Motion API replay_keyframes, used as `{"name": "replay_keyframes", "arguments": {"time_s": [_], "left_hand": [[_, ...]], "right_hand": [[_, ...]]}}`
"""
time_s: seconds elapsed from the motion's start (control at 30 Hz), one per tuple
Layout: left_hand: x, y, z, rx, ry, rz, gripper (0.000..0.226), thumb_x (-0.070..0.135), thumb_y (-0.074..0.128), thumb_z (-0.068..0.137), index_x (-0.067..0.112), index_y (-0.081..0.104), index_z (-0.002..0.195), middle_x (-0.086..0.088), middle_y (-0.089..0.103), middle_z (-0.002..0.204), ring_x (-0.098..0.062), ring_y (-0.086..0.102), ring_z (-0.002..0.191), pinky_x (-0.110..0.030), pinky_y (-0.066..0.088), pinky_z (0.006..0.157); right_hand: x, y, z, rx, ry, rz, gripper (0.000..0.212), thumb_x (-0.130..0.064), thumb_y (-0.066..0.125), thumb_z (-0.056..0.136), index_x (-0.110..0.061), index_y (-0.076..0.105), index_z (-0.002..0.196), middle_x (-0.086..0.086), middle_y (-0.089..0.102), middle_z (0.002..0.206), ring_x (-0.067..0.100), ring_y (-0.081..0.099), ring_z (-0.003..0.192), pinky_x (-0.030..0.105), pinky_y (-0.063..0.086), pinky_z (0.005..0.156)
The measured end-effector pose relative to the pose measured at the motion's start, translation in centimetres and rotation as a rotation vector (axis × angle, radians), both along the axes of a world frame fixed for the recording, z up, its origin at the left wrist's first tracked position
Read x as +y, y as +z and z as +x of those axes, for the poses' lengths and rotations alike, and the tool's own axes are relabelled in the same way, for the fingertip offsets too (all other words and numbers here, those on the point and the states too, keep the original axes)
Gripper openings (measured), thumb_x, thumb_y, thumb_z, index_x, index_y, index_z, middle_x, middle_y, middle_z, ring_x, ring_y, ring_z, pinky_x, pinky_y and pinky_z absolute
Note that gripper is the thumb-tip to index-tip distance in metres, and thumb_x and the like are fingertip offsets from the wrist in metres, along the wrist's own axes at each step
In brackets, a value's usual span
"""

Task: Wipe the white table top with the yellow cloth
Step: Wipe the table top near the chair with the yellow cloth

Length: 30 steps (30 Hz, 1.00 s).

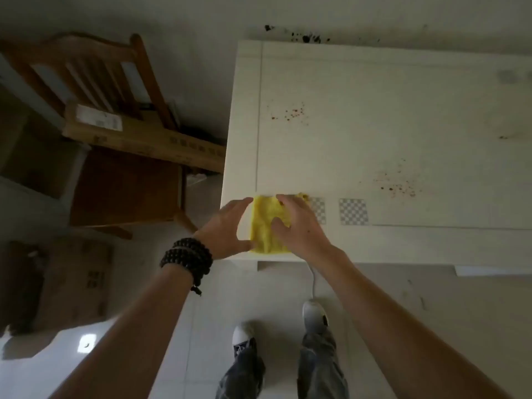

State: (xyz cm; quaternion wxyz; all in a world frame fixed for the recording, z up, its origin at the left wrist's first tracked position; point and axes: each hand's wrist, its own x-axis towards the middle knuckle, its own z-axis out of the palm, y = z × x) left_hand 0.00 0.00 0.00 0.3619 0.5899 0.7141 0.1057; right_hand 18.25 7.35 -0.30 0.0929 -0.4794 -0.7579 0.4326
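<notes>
White tabletop [388, 90] fills the right side under dim light, pale tiled floor below it. Both my hands are on the yellow cloth [266, 223], which lies folded at the near left corner of the tabletop, its near edge right at the lip. My right hand [299, 226] lies flat on the cloth's right half, fingers spread, thumb pressing into the middle, not pinching. My left hand [227, 231] sits at the cloth's left edge, grip spread wide, thumb touching the near corner, fingertip at the far corner. Dark beads [187, 259] wrap my left wrist. Just right of the cloth, two checkered squares [353, 211]. Farther out, reddish-brown specks [293, 112] mid-table and another scatter [398, 184] to the right. Left of the tabletop, a wooden chair [95, 79] carrying a long cardboard box [144, 136]. My shoes [244, 336] show on the floor.
</notes>
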Motion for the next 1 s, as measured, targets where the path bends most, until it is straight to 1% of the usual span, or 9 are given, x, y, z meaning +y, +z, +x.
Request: {"name": "replay_keyframes", "arguments": {"time_s": [0.17, 0.27, 0.37, 0.47, 0.57, 0.67, 0.73, 0.8, 1.0], "left_hand": [[1.0, -5.5, -1.2, 0.086, -0.087, -0.068, 0.102, 0.046, 0.075, 0.079, 0.019, 0.011, 0.154, -0.001, 0.011, 0.160, -0.017, 0.011, 0.147, -0.035, 0.021, 0.117], [2.6, -7.2, -1.9, 0.082, -0.102, -0.044, 0.103, 0.051, 0.073, 0.078, 0.017, 0.011, 0.154, -0.001, 0.005, 0.161, -0.016, 0.005, 0.148, -0.035, 0.018, 0.117], [3.9, -8.8, -2.5, 0.105, -0.118, -0.026, 0.109, 0.058, 0.075, 0.072, 0.016, 0.015, 0.152, -0.004, 0.004, 0.160, -0.019, 0.001, 0.148, -0.040, 0.016, 0.121], [5.5, -9.8, -3.2, 0.161, -0.162, -0.013, 0.115, 0.065, 0.076, 0.065, 0.018, 0.016, 0.151, -0.004, 0.000, 0.160, -0.022, -0.006, 0.148, -0.048, 0.015, 0.121], [7.2, -9.6, -3.9, 0.174, -0.174, -0.058, 0.115, 0.069, 0.072, 0.064, 0.024, 0.014, 0.152, -0.001, -0.008, 0.159, -0.022, -0.015, 0.147, -0.045, 0.007, 0.119], [9.2, -9.6, -4.8, 0.226, -0.141, -0.048, 0.090, 0.069, 0.056, 0.080, 0.024, 0.024, 0.150, -0.006, -0.004, 0.159, -0.027, -0.010, 0.147, -0.045, 0.012, 0.120], [11.2, -9.3, -5.5, 0.305, -0.121, -0.010, 0.069, 0.056, 0.050, 0.091, 0.023, 0.029, 0.149, -0.009, 0.000, 0.159, -0.029, -0.005, 0.147, -0.044, 0.016, 0.120], [13.5, -8.9, -6.0, 0.347, -0.088, 0.022, 0.063, 0.046, 0.050, 0.095, 0.020, 0.028, 0.149, -0.010, 0.003, 0.159, -0.029, -0.001, 0.147, -0.042, 0.016, 0.120], [22.8, -8.7, -7.1, 0.419, -0.074, -0.053, 0.099, 0.052, 0.066, 0.084, 0.014, 0.007, 0.153, -0.013, -0.007, 0.160, -0.032, -0.007, 0.148, -0.043, 0.010, 0.121]], "right_hand": [[0.2, -7.6, -1.7, -0.322, 0.076, 0.048, 0.059, -0.032, 0.051, 0.100, -0.024, 0.032, 0.155, 0.009, 0.007, 0.169, 0.029, 0.003, 0.155, 0.048, 0.006, 0.123], [0.0, -10.7, -2.4, -0.467, 0.113, 0.096, 0.066, -0.050, 0.031, 0.105, -0.030, 0.003, 0.161, 0.005, -0.019, 0.168, 0.028, -0.020, 0.153, 0.053, -0.011, 0.120], [-0.6, -12.3, -3.1, -0.575, 0.133, 0.133, 0.072, -0.067, 0.014, 0.099, -0.038, -0.020, 0.156, 0.002, -0.037, 0.162, 0.028, -0.036, 0.147, 0.056, -0.022, 0.116], [0.8, -12.7, -3.7, -0.605, 0.118, 0.162, 0.072, -0.071, 0.012, 0.096, -0.045, -0.022, 0.154, -0.001, -0.040, 0.160, 0.027, -0.039, 0.145, 0.056, -0.025, 0.114], [3.0, -12.5, -4.0, -0.614, 0.125, 0.162, 0.070, -0.072, 0.013, 0.097, -0.048, -0.020, 0.153, -0.004, -0.039, 0.160, 0.024, -0.040, 0.145, 0.055, -0.025, 0.115], [5.7, -12.5, -4.1, -0.604, 0.091, 0.141, 0.069, -0.074, 0.011, 0.095, -0.051, -0.021, 0.151, -0.006, -0.040, 0.160, 0.021, -0.041, 0.144, 0.054, -0.026, 0.114], [7.5, -12.5, -4.1, -0.604, 0.067, 0.114, 0.069, -0.076, 0.007, 0.092, -0.053, -0.023, 0.150, -0.007, -0.040, 0.159, 0.020, -0.041, 0.144, 0.054, -0.027, 0.114], [9.2, -12.4, -4.2, -0.609, 0.058, 0.105, 0.071, -0.078, 0.001, 0.087, -0.054, -0.027, 0.147, -0.007, -0.042, 0.158, 0.020, -0.042, 0.143, 0.054, -0.027, 0.114], [16.4, -12.1, -5.5, -0.612, 0.092, 0.085, 0.070, -0.077, 0.007, 0.092, -0.053, -0.027, 0.148, -0.007, -0.050, 0.153, 0.021, -0.047, 0.140, 0.056, -0.027, 0.113]]}}
